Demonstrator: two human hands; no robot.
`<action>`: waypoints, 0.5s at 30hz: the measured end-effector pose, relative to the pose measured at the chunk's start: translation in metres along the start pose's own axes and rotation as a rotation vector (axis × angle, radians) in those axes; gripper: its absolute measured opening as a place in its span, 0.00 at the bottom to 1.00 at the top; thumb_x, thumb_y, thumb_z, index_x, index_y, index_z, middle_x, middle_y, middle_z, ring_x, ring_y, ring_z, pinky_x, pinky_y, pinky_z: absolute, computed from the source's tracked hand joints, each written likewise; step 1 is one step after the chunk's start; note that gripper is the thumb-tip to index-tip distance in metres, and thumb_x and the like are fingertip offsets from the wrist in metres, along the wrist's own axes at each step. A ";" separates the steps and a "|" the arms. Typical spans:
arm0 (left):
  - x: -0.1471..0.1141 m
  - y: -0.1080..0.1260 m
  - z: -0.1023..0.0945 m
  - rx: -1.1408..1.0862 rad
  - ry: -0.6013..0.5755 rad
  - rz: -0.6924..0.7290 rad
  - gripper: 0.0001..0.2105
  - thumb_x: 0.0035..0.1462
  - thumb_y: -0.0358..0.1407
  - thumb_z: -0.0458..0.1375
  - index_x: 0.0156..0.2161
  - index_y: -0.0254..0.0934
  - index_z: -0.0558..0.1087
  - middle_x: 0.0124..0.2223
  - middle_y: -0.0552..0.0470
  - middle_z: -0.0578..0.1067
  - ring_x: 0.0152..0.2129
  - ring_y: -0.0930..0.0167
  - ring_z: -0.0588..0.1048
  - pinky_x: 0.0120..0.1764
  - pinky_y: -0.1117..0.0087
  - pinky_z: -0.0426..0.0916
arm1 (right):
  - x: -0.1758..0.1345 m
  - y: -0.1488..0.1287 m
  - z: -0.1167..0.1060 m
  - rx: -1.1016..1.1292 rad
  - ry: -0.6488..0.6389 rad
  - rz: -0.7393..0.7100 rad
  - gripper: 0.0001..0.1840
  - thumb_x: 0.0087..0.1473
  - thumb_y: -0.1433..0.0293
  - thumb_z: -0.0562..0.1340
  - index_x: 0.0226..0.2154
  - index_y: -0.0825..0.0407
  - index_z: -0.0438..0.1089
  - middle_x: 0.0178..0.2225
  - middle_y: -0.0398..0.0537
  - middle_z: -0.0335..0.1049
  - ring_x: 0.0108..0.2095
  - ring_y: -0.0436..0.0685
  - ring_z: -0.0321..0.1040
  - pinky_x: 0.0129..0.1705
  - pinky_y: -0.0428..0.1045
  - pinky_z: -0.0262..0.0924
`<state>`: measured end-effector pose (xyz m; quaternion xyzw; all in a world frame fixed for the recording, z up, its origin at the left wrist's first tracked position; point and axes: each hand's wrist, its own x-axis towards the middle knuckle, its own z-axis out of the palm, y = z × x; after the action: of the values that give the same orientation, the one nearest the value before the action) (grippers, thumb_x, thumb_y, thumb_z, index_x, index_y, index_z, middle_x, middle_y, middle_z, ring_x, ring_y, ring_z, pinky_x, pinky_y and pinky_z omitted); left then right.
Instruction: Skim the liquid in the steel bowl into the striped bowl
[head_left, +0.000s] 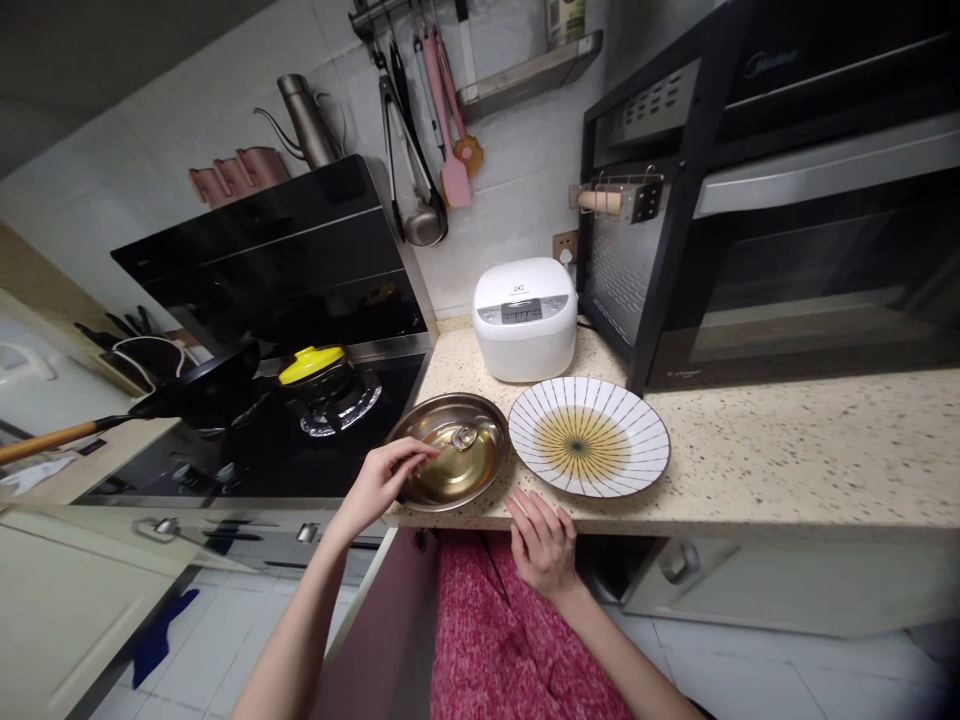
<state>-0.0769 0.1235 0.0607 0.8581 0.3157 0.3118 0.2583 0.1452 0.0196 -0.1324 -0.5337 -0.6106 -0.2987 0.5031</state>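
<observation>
My left hand [388, 480] is closed in a pinch over the left side of a round stainless-steel bowl [498, 425]. Its fingertips meet at the handle end of a metal spoon [463, 437], whose head lies over the yellowish liquid [457, 468] in the bowl. Close by on the right is a white plate [649, 440] with dark radial lines and a shallow pool of yellowish liquid. My right hand [545, 545] is at the counter's front edge, just below the gap between bowl and plate. Its fingers are stretched out, with nothing held.
Behind the dishes stands a white rice cooker [525, 330]. To the left, the stove [360, 465] bears a pot with a yellow lid [310, 364] and a wok [199, 385] whose wooden handle points left. A black oven [817, 270] rises at the right; utensils [420, 150] hang on the wall.
</observation>
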 end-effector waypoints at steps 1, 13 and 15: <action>0.000 0.000 0.000 -0.014 0.002 -0.007 0.12 0.69 0.39 0.56 0.43 0.36 0.81 0.41 0.46 0.82 0.37 0.68 0.80 0.42 0.72 0.73 | 0.000 0.000 0.000 -0.001 0.000 0.001 0.20 0.63 0.71 0.58 0.56 0.49 0.72 0.49 0.48 0.81 0.53 0.55 0.72 0.66 0.52 0.45; 0.000 -0.007 -0.005 -0.180 0.001 -0.146 0.14 0.66 0.43 0.60 0.41 0.33 0.81 0.37 0.46 0.81 0.33 0.69 0.78 0.38 0.73 0.73 | 0.002 -0.001 -0.002 0.006 -0.002 0.000 0.18 0.64 0.70 0.57 0.55 0.50 0.73 0.49 0.48 0.81 0.53 0.55 0.72 0.67 0.53 0.44; 0.000 -0.006 -0.006 -0.234 -0.026 -0.185 0.15 0.64 0.45 0.61 0.41 0.33 0.81 0.37 0.45 0.82 0.32 0.69 0.79 0.37 0.73 0.74 | 0.002 -0.001 -0.002 0.007 -0.001 0.001 0.18 0.64 0.70 0.57 0.54 0.51 0.73 0.49 0.48 0.81 0.52 0.55 0.71 0.67 0.53 0.44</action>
<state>-0.0829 0.1288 0.0608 0.7934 0.3514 0.3101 0.3885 0.1446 0.0181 -0.1295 -0.5323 -0.6119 -0.2959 0.5047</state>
